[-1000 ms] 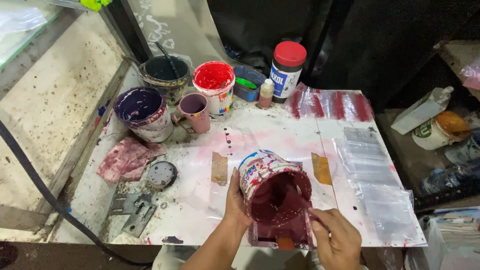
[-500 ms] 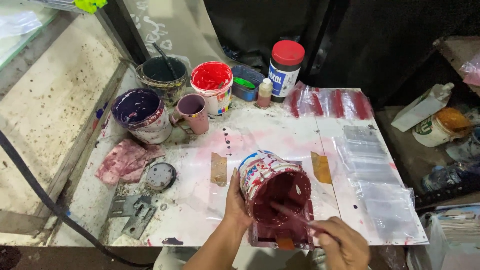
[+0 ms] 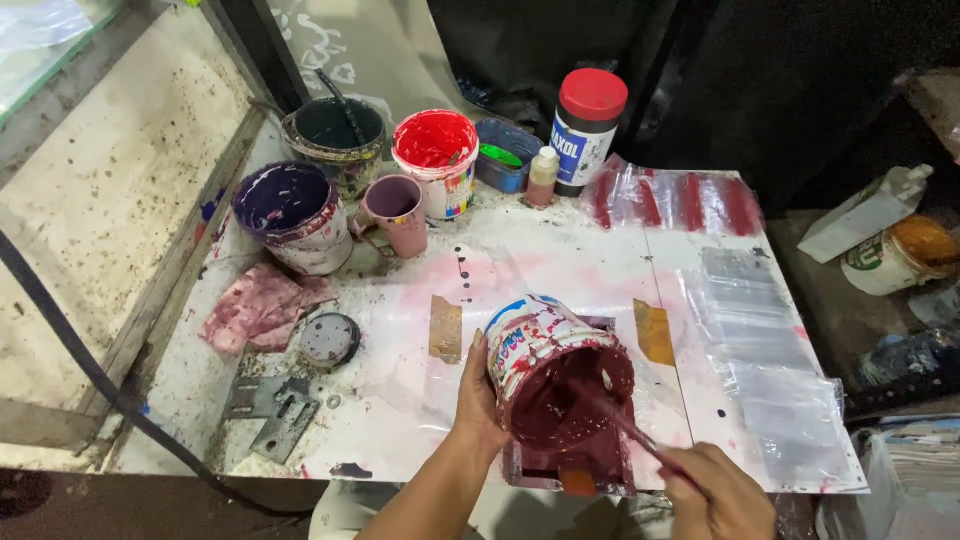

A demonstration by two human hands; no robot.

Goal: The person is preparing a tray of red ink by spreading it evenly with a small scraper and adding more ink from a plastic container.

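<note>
Fingers of the left hand (image 3: pixel 480 400) are wrapped around a tilted paint tub (image 3: pixel 555 365), while those of the right hand (image 3: pixel 715 490) are closed on a stirring stick (image 3: pixel 625 425).

The tub is held tipped toward the person at the near edge of the tabletop (image 3: pixel 560 265), over a dark red tray (image 3: pixel 570 470), and the stick's end is sunk in maroon paint. Paint could be slopped over the rim if the tilt is deepened, or the smeared wall could slip from the grip. Behind are crowded a purple tub (image 3: pixel 295 215), a mauve cup (image 3: pixel 397 212), a red tub (image 3: pixel 437 160) and a red-capped bottle (image 3: pixel 587 125); clear plastic bags (image 3: pixel 760 340) lie just to the right and could be spattered.
</note>
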